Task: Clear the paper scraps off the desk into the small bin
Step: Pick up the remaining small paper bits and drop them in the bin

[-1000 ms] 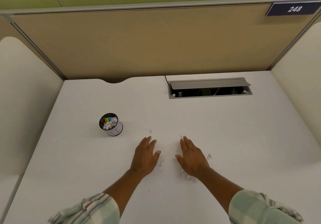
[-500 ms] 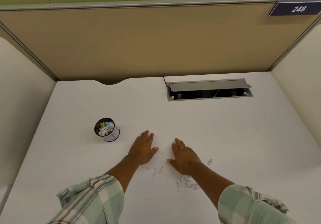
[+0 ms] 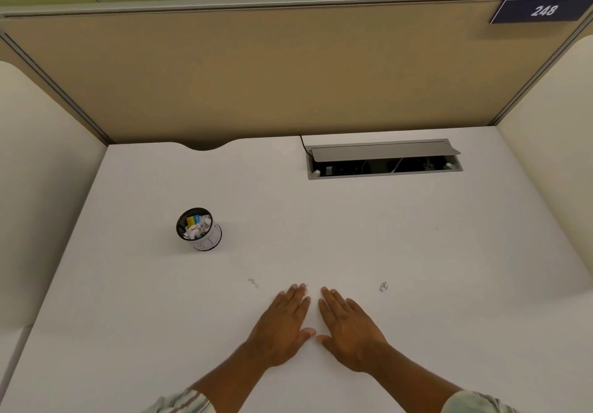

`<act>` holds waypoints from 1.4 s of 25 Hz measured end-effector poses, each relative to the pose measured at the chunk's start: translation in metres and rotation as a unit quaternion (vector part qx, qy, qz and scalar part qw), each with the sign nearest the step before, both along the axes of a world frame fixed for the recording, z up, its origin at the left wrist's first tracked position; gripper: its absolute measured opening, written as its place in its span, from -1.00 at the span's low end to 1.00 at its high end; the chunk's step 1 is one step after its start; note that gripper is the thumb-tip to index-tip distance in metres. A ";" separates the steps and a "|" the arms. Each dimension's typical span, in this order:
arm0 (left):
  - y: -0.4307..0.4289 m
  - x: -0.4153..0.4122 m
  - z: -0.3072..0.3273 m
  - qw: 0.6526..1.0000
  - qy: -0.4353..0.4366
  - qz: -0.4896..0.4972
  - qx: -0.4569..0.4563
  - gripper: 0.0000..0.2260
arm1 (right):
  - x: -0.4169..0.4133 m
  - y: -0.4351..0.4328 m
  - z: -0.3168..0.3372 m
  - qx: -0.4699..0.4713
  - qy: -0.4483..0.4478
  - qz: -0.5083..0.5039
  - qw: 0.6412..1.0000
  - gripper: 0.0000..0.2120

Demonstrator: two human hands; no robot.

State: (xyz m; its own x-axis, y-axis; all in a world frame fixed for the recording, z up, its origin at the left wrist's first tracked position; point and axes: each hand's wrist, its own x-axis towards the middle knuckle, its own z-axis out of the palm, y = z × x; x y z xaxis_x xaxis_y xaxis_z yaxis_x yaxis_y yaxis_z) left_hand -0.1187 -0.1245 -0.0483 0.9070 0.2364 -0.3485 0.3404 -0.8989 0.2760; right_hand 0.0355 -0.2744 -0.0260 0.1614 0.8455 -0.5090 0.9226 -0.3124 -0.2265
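Observation:
The small black mesh bin (image 3: 199,229) stands on the white desk (image 3: 417,268) at the left, with white, yellow and blue paper scraps inside. My left hand (image 3: 282,326) and my right hand (image 3: 349,332) lie flat, palms down, side by side near the desk's front, thumbs almost touching. Both hold nothing. One tiny paper scrap (image 3: 383,286) lies to the right of my right hand. Another small scrap (image 3: 253,282) lies left of my left fingertips. Whatever sits under the palms is hidden.
An open grey cable tray (image 3: 385,159) is set into the desk at the back right, with a black cable beside it. Tan partition panels (image 3: 288,76) close the back. Cream side dividers (image 3: 32,188) stand left and right.
Both hands have drawn together and slid toward the desk's front. The scraps seen near the wrists earlier are out of sight now.

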 end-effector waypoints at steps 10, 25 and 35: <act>0.063 -0.017 0.020 0.952 -0.017 0.303 -0.030 -0.36 | 0.093 -0.010 0.010 0.058 -0.034 -0.315 0.947 -0.50; -0.029 -0.007 0.004 0.981 -0.077 0.175 -0.045 -0.56 | -0.026 -0.001 0.006 0.069 -0.048 -0.041 0.996 -0.63; -0.021 -0.006 -0.003 0.982 -0.069 0.163 -0.063 -0.88 | -0.040 -0.007 0.011 0.035 -0.022 -0.105 0.994 -0.66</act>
State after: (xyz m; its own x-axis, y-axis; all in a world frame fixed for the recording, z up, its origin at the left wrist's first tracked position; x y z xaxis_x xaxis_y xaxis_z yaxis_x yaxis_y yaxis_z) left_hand -0.1251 -0.1460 -0.0516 0.8312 0.4849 -0.2719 0.5555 -0.7046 0.4415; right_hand -0.0043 -0.2817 -0.0147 0.3581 0.8242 -0.4387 0.8485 -0.4834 -0.2156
